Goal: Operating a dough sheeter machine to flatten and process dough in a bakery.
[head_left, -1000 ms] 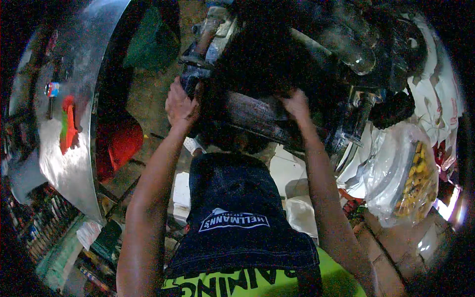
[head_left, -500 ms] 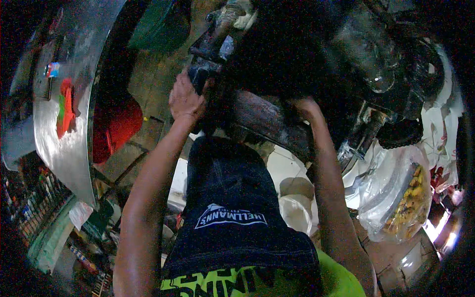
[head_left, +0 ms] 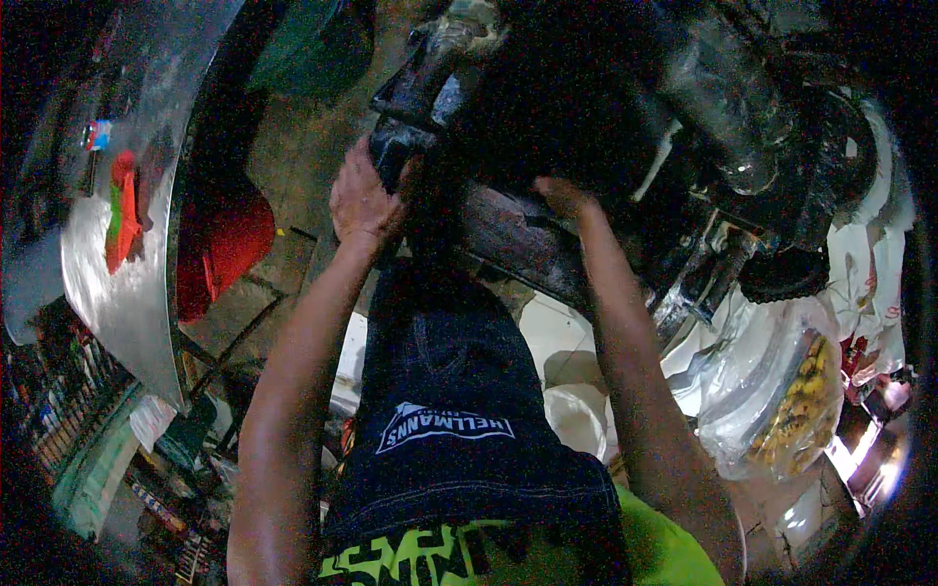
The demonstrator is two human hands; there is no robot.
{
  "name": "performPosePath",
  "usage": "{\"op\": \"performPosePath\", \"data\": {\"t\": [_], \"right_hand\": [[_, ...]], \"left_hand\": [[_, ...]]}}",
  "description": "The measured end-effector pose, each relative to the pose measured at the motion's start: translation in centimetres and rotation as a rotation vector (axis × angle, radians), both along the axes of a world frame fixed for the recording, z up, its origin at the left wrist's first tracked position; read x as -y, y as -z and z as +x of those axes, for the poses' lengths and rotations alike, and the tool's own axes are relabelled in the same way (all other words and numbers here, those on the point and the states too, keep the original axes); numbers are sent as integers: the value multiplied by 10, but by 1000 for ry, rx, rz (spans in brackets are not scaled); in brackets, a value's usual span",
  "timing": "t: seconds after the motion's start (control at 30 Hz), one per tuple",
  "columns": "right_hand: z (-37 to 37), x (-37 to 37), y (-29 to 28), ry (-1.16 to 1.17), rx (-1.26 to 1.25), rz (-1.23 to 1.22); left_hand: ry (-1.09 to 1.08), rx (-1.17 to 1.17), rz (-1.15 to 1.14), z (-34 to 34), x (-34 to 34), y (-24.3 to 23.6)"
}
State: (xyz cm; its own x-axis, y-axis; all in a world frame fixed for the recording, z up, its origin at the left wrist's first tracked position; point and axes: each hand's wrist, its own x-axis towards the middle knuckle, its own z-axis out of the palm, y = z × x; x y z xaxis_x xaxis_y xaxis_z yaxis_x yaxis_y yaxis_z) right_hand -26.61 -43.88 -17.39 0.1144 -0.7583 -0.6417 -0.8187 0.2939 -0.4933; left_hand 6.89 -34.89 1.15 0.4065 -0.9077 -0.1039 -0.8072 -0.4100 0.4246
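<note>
A dark, worn piece of machinery (head_left: 430, 78), with a metal post and block, stands above me. My left hand (head_left: 363, 195) is wrapped round the dark block at the post's lower end. My right hand (head_left: 567, 195) is at the upper edge of a worn grey board-like part (head_left: 518, 234), reaching toward the black space behind it; its fingertips are lost in shadow, so I cannot tell what, if anything, it holds. A dark apron (head_left: 449, 361) covers my front.
A shiny metal surface (head_left: 98, 293) with a red-and-green object (head_left: 127, 210) curves along the left, beside a red container (head_left: 234, 254) and a green one (head_left: 308, 44). At right lie a clear bag of bananas (head_left: 796, 410) and white sacks (head_left: 855, 254). A white bucket (head_left: 572, 420) stands below.
My right hand moved right and down, then back left along the board's edge. My left hand stays on the block. The machinery shifted slightly in view.
</note>
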Motion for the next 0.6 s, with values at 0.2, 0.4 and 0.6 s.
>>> {"op": "performPosePath", "data": {"t": [0.2,0.4,0.6], "right_hand": [[-4,16,-48,304,-39,667],[83,20,-30,295,93,325],[17,13,-28,183,207,0]], "left_hand": [[-23,45,66,12,-9,17],[29,43,-111,3,-2,17],[-57,-12,80,9,-7,3]]}}
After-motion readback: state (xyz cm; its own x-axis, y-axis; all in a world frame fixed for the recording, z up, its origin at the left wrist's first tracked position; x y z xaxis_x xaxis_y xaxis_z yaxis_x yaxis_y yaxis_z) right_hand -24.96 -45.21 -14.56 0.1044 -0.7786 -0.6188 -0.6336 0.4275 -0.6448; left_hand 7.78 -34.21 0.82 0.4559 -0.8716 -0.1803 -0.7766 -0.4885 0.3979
